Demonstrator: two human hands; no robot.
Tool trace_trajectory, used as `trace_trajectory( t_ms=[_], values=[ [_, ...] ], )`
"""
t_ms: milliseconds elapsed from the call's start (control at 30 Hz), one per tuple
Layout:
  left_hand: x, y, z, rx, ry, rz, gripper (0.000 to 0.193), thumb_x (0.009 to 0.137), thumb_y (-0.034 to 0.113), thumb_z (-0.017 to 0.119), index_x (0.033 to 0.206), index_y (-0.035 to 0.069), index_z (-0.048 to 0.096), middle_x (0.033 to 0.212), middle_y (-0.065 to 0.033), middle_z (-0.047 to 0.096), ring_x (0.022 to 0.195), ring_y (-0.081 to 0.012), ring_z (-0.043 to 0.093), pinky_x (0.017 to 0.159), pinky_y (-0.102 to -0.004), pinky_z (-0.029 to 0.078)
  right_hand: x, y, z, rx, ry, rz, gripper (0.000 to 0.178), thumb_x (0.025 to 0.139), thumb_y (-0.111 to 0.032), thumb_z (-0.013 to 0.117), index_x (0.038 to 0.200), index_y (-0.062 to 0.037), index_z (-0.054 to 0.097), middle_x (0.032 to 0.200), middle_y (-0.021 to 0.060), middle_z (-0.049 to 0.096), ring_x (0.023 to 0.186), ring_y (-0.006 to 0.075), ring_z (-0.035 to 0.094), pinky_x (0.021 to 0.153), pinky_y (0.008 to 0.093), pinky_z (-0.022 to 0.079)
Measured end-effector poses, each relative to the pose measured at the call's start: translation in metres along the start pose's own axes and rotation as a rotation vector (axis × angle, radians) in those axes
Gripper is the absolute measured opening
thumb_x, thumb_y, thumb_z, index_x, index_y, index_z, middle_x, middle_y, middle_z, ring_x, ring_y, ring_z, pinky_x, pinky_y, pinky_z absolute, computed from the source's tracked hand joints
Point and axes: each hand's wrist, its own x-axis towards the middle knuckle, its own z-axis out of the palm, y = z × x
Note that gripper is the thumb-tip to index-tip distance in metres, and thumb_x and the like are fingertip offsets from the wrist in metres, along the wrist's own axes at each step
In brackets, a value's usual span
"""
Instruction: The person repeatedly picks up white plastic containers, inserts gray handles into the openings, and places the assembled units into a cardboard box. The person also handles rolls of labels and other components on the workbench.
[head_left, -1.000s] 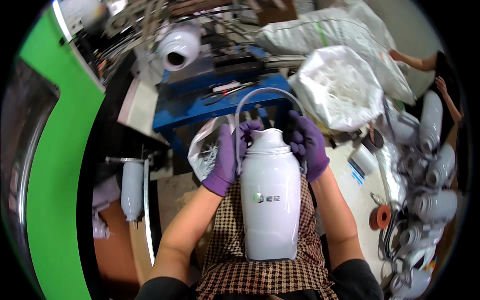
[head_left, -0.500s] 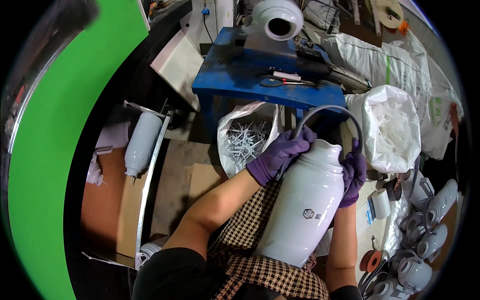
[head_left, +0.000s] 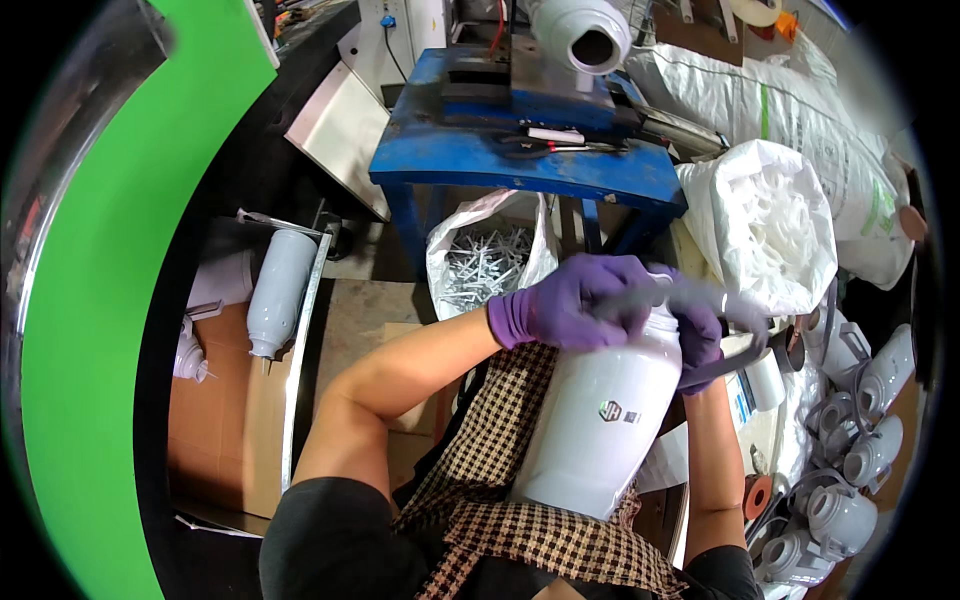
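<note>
White jug (head_left: 600,430), bag (head_left: 483,208) of grey sticks (head_left: 487,262)

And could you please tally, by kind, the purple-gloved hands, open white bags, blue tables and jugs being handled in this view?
Purple-gloved hands: 2
Open white bags: 2
Blue tables: 1
Jugs being handled: 1
Total: 6
</note>
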Motion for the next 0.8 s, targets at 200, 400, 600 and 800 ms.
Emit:
trace_trajectory(
  t_ms=[200, 400, 600, 800],
  values=[
    [-0.01, -0.01, 0.015, -0.567, 0.241, 0.008, 0.023, 0.073, 0.008, 0.065, 0.094, 0.001, 0.062, 0.092, -0.0067, 0.056, 0.1, -0.0238, 0.056, 0.111, -0.043, 0.038, -0.019, -0.007, -0.018, 0.089, -0.105, -0.08, 0.05, 0.085, -0.027, 0.074, 0.126, -0.0024, 0.057, 0.12, 0.014, 0.062, 0.116, 0.0278, 0.062, 0.104, 0.0421, 0.049],
    [0.007, 0.011, 0.033, -0.291, 0.16, 0.034, 0.034, 0.074, 0.007, 0.065, 0.061, 0.009, 0.034, 0.087, -0.0073, 0.058, 0.082, -0.0191, 0.05, 0.086, -0.0359, 0.043, -0.03, -0.013, 0.006, 0.054, -0.144, -0.208, 0.037, 0.085, -0.034, 0.071, 0.113, -0.0118, 0.062, 0.122, 0.008, 0.061, 0.123, 0.0273, 0.056, 0.11, 0.0454, 0.042],
    [0.022, 0.053, 0.053, 0.296, 0.088, -0.039, 0.009, 0.078, 0.008, 0.07, 0.073, 0.005, 0.063, 0.091, -0.0059, 0.063, 0.09, -0.022, 0.06, 0.082, -0.0337, 0.048, -0.049, -0.025, 0.038, 0.141, 0.023, -0.139, 0.045, 0.082, -0.029, 0.078, 0.116, -0.0055, 0.061, 0.114, 0.0111, 0.065, 0.109, 0.0263, 0.064, 0.099, 0.0409, 0.052],
    [0.027, 0.074, 0.047, 0.319, -0.011, -0.095, 0.014, 0.076, 0.004, 0.071, 0.076, 0.007, 0.058, 0.09, -0.004, 0.064, 0.087, -0.0208, 0.058, 0.085, -0.0356, 0.046, -0.042, -0.026, 0.037, 0.132, -0.045, -0.094, 0.052, 0.081, -0.034, 0.078, 0.12, -0.0046, 0.059, 0.117, 0.0141, 0.066, 0.109, 0.0265, 0.066, 0.101, 0.0409, 0.052]
  ],
)
